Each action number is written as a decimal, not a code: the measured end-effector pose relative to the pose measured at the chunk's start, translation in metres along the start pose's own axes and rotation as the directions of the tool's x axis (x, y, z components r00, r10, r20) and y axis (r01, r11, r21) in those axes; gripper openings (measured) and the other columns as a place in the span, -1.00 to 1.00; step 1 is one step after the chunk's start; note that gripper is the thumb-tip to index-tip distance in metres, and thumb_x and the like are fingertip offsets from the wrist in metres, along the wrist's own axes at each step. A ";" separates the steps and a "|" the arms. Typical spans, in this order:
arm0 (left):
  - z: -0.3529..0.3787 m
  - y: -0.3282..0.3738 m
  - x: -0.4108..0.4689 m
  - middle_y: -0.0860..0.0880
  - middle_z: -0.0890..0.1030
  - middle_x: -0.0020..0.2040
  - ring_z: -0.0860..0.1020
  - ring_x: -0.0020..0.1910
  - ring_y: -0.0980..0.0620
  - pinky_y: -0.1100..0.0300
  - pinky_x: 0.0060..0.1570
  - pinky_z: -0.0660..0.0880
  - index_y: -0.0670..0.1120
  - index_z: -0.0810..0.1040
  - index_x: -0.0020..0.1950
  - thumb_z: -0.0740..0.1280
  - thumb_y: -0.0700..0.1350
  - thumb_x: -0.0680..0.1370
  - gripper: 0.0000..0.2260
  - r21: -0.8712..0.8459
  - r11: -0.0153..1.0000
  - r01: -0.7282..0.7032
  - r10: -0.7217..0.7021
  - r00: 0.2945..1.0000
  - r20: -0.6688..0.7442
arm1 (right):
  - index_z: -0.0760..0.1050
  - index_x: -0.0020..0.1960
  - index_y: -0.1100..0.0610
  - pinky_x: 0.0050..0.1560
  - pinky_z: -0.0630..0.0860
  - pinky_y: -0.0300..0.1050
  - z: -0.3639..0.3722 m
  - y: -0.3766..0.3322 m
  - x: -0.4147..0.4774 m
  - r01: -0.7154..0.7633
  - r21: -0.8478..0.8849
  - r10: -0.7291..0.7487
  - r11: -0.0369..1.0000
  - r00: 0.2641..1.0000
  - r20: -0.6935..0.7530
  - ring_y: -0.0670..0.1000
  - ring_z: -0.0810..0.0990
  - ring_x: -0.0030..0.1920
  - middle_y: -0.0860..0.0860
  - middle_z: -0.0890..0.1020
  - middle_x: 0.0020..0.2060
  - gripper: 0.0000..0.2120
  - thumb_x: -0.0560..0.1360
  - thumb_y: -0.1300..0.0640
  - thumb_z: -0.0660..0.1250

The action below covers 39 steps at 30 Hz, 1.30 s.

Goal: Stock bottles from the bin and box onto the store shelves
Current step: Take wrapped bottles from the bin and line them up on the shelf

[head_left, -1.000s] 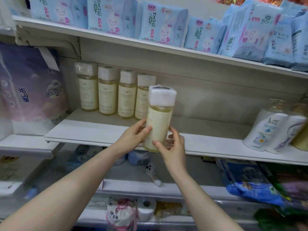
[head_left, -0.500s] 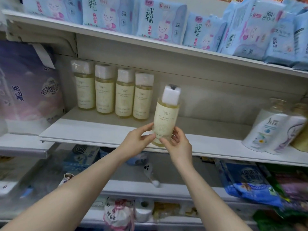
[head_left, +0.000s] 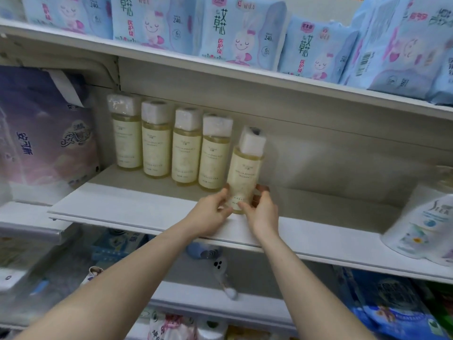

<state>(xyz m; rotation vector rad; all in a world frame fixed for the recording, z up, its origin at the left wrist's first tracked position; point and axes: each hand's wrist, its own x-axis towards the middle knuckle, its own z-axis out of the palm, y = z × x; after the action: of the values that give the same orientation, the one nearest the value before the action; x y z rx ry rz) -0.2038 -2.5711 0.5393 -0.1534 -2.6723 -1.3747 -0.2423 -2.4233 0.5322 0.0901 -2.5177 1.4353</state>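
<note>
Four bottles [head_left: 169,141] stand shelved as our left hand [head_left: 210,212] and right hand [head_left: 263,212] pinch a fifth bottle [head_left: 245,170], best set upright just beside them.

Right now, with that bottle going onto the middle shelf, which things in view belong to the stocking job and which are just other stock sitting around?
Part of the job:
- held bottle
- left hand
- right hand
- four shelved bottles
- middle shelf

Just sitting around:
- blue sanitary pad packs above
- purple tissue pack
- white refill pouches
- toilet rolls below
</note>
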 end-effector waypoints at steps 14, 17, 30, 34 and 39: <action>0.014 -0.014 0.056 -0.10 0.60 0.27 0.53 0.29 -0.08 0.09 0.27 0.46 0.01 0.21 0.58 0.30 -0.11 0.54 -0.39 0.068 0.994 0.081 -0.078 0.996 -0.034 | 0.42 0.30 0.06 -0.09 0.53 -0.23 0.013 0.010 0.060 -0.054 0.122 0.050 0.991 0.998 0.039 0.01 0.63 -0.04 0.03 0.66 0.03 -0.58 0.50 0.28 0.41; 0.017 -0.016 0.059 -0.10 0.57 0.31 0.51 0.32 -0.09 0.11 0.28 0.45 0.08 0.12 0.60 0.28 -0.08 0.51 -0.32 0.085 0.992 0.097 -0.094 0.995 -0.039 | 0.41 0.33 0.06 -0.21 0.43 -0.42 0.014 0.012 0.067 -0.061 0.104 0.057 0.993 0.998 0.037 -0.01 0.59 -0.07 0.00 0.63 -0.02 -0.56 0.51 0.28 0.41; 0.007 -0.015 0.035 -0.17 0.53 0.33 0.53 0.26 -0.12 -0.02 0.25 0.48 -0.20 0.42 0.39 0.38 -0.03 0.56 -0.54 0.060 0.996 0.071 -0.070 0.997 -0.027 | 0.33 0.42 0.04 0.12 0.56 -0.07 0.017 -0.008 0.028 -0.052 -0.002 0.052 0.999 0.999 -0.004 0.12 0.63 0.14 0.07 0.65 0.16 -0.47 0.49 0.28 0.34; -0.017 -0.021 -0.002 -0.07 0.46 0.42 0.46 0.37 0.02 0.18 0.35 0.38 -0.12 0.34 0.51 0.37 -0.10 0.57 -0.48 -0.056 0.998 -0.022 0.016 0.995 -0.094 | 0.29 0.49 0.08 0.29 0.48 0.01 0.029 -0.028 -0.013 0.017 -0.044 -0.018 0.999 1.000 -0.021 0.12 0.56 0.27 0.08 0.56 0.31 -0.44 0.54 0.19 0.37; -0.057 -0.033 -0.061 0.04 0.59 0.26 0.54 0.21 0.15 0.49 0.15 0.39 -0.07 0.50 0.38 0.35 -0.17 0.58 -0.65 -0.178 0.978 -0.105 0.067 0.976 -0.207 | 0.32 0.50 0.05 0.18 0.39 -0.22 0.054 -0.060 -0.074 0.110 -0.076 -0.114 0.991 0.992 -0.052 0.07 0.56 0.21 0.06 0.56 0.29 -0.45 0.54 0.17 0.37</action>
<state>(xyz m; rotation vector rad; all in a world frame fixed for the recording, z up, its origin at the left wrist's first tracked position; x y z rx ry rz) -0.1443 -2.6383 0.5352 -0.1400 -2.3446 -1.5265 -0.1701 -2.5052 0.5385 0.1724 -2.4747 1.2834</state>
